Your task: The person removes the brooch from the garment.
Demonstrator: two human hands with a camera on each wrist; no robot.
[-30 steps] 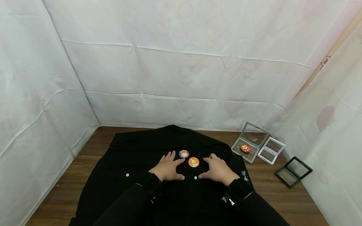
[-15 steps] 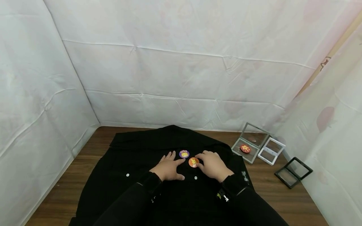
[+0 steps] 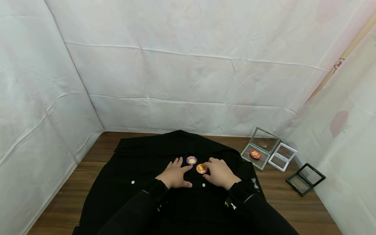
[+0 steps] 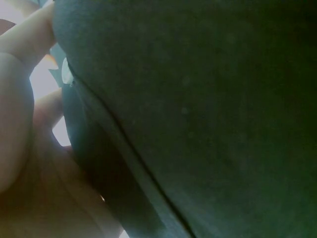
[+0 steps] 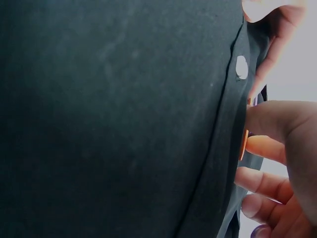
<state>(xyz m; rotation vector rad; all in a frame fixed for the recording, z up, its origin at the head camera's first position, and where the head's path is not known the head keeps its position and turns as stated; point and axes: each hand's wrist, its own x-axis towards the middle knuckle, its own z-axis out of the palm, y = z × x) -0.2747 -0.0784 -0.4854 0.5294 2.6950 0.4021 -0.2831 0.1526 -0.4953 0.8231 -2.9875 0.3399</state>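
Note:
A black buttoned garment (image 3: 117,195) lies spread out, with a purple round badge (image 3: 191,160) and an orange round badge (image 3: 201,168) on it. My left hand (image 3: 174,174) rests on the cloth left of the badges, fingers and thumb spread; its index fingertip is close to both. My right hand (image 3: 220,173) is at the orange badge's right side. In the right wrist view, an index finger (image 5: 265,148) touches the orange badge (image 5: 243,145), seen edge-on, while the thumb (image 5: 277,116) lies beside it. The left wrist view shows mostly dark cloth (image 4: 188,109).
To the right stand an open grey-framed clear case (image 3: 245,152) holding a red round badge (image 3: 255,154), an open white-framed case (image 3: 278,162) and an open black-framed case (image 3: 299,184). White cloth walls (image 3: 176,71) border the wooden table (image 3: 67,195).
My right hand has moved left from beside the orange badge to touch it, and its index finger now covers part of the badge's right side. My left hand has stayed in place.

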